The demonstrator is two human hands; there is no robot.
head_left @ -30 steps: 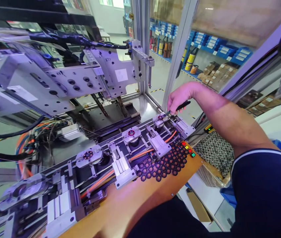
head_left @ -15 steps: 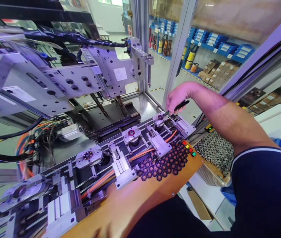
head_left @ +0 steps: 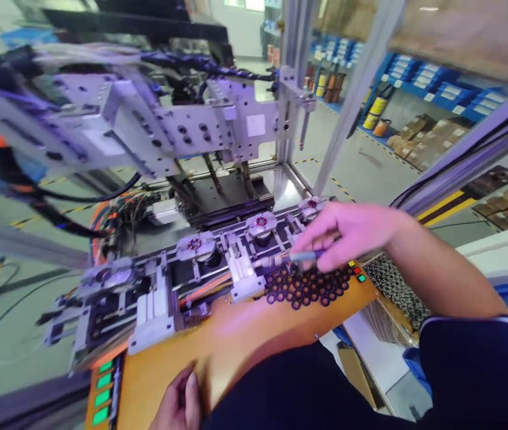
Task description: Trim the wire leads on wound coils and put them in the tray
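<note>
My right hand point(head_left: 346, 236) is closed on a slim pen-like tool point(head_left: 303, 257), blurred by motion. The tool points left, above a cluster of small dark rings point(head_left: 312, 289) on the orange-brown tabletop point(head_left: 231, 334). Low in the picture, my left hand point(head_left: 180, 400) is at the front of the tabletop, its fingers curled in. What they may hold is hidden. Behind the rings runs a row of metal fixtures. Round parts with red show in the middle fixture point(head_left: 262, 223) and the far right fixture point(head_left: 312, 204). Another round part sits in the fixture point(head_left: 195, 245) left of them.
Above the fixtures hangs a large metal machine frame point(head_left: 168, 128) with cables. Red, yellow and green buttons point(head_left: 356, 270) sit right of the rings, green buttons point(head_left: 104, 388) at lower left. A box of small metal parts point(head_left: 392, 289) stands on the right.
My right hand has moved from the far right fixture back toward me and left, over the rings, with the tool in it. More of my left hand shows. The view has turned left.
</note>
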